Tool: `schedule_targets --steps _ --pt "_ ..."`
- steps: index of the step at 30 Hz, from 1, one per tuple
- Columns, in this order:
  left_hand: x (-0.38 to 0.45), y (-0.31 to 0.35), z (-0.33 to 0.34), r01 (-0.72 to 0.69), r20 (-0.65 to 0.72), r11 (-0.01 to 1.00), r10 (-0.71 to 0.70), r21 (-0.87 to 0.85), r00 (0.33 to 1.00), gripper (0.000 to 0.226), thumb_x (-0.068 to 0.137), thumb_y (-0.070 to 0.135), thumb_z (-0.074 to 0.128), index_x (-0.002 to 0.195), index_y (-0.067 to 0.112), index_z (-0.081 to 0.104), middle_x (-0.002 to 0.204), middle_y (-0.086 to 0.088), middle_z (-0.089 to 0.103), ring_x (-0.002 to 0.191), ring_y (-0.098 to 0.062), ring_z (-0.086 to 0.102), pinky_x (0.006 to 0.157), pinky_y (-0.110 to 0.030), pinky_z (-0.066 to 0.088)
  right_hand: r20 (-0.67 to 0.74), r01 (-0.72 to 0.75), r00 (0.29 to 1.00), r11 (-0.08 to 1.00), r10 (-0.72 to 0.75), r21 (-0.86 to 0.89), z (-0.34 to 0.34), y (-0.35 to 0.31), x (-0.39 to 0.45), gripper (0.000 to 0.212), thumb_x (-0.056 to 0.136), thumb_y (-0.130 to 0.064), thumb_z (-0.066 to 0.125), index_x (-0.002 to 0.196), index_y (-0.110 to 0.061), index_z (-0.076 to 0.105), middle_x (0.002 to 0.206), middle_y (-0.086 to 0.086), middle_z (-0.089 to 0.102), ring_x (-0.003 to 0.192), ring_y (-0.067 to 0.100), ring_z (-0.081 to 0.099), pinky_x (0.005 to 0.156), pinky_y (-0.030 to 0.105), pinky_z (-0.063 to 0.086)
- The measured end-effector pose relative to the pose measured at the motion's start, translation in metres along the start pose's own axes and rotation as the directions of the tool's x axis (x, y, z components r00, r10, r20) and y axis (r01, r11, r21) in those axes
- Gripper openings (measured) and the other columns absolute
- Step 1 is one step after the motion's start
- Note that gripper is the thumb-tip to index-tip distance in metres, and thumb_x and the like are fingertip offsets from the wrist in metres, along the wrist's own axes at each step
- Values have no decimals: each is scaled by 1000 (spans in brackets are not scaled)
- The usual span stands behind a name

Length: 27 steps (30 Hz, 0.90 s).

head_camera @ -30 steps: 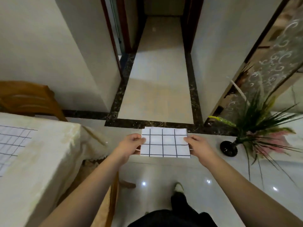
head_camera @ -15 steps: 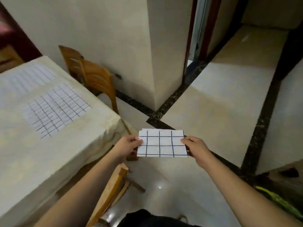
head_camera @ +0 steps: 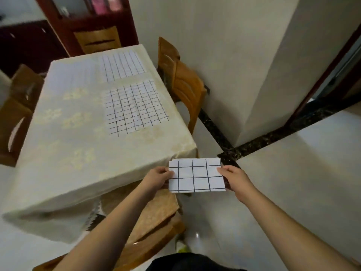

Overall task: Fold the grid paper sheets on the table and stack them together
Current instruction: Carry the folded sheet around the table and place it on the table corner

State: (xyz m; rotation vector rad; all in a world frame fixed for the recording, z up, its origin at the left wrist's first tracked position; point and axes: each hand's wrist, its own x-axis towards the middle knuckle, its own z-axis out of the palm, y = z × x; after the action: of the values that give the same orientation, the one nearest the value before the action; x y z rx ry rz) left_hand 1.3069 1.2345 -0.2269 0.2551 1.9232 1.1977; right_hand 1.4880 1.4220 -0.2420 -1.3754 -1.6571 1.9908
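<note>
Folded grid sheet point(head_camera: 196, 175): held in the air off the near right corner of the table point(head_camera: 78, 153), above the chair seat and floor, not resting on anything. Left hand point(head_camera: 158, 178) pinches its left short edge, thumb on top, the other fingers underneath. Right hand point(head_camera: 235, 178) pinches the right short edge the same way. Sheet sits flat and level between them.

Handling, my read: very light, thin, now several layers thick so stiffer than a loose sheet, but it would likely sag or spring open if one side is let go. Smooth paper, layers can slide, so the pinch should cover all layers near the edge. Creases easily and tears at the folds if pulled apart; no tension between the hands needed.

Still on the table: one unfolded grid sheet point(head_camera: 135, 107) mid-table, slightly rumpled along a middle ridge, and a second unfolded sheet point(head_camera: 123, 65) beyond it near the far edge, close but not clearly overlapping. Both lie flat on the tablecloth, so best lifted by a corner or edge.

Wooden chairs point(head_camera: 183, 85) stand around the table.
</note>
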Motion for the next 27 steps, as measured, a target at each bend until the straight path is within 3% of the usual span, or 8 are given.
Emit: schedule_targets --steps 3,8,12,15,17,20,22,27 --pt "22 4 -17 8 -23 999 -8 -38 1000 10 94 12 58 90 8 65 82 -4 69 66 -11 65 54 -20 49 30 -9 1000 999 10 -36 19 -14 31 8 92 -19 63 93 -13 68 89 8 73 78 20 70 64 29 52" --pt "52 9 -38 30 -78 999 -29 18 997 22 95 11 56 73 11 54 63 0 53 49 -5 51 43 -15 40 49 -6 999 996 11 -92 49 -31 73 9 91 -21 64 93 -13 69 89 6 72 78 18 68 66 29 52" --pt "77 4 -50 57 -120 996 -49 70 992 16 94 14 58 78 10 57 67 -4 55 57 -14 51 46 -18 40 55 -27 998 989 35 -142 67 -33 102 7 92 -20 64 93 -15 67 92 7 71 80 19 66 65 29 52" --pt "97 -2 -51 97 -151 994 -88 53 985 18 92 10 60 75 11 53 61 -1 51 52 -13 47 41 -16 37 75 -40 996 984 54 -174 74 -34 129 6 92 -17 63 93 -12 67 92 9 70 75 17 65 62 27 51" --pt "111 -4 -51 127 -181 991 -116 49 977 15 91 9 62 77 11 54 63 -1 53 52 -11 49 42 -16 40 102 -66 991 981 86 -185 78 -33 149 13 93 -15 62 103 -8 67 95 10 70 77 19 66 65 30 54" --pt "134 -8 -51 171 -232 984 -157 44 960 5 91 12 63 87 8 63 79 -5 64 71 -18 61 62 -27 54 149 -88 981 971 123 -220 87 -35 178 22 93 -8 60 114 -5 62 94 10 66 78 22 64 76 39 55" --pt "150 -9 -51 198 -266 980 -182 33 947 7 90 14 63 93 8 65 88 -7 67 81 -21 65 75 -37 56 178 -80 976 968 124 -240 93 -39 197 23 92 -4 59 115 -4 60 89 8 65 77 23 63 74 38 55" --pt "183 -6 -52 219 -329 971 -177 94 927 12 90 18 66 101 12 65 94 -8 68 85 -24 65 82 -44 58 183 -11 979 921 90 -390 100 -48 236 25 91 -9 61 116 -7 62 101 11 67 84 25 65 70 32 55"
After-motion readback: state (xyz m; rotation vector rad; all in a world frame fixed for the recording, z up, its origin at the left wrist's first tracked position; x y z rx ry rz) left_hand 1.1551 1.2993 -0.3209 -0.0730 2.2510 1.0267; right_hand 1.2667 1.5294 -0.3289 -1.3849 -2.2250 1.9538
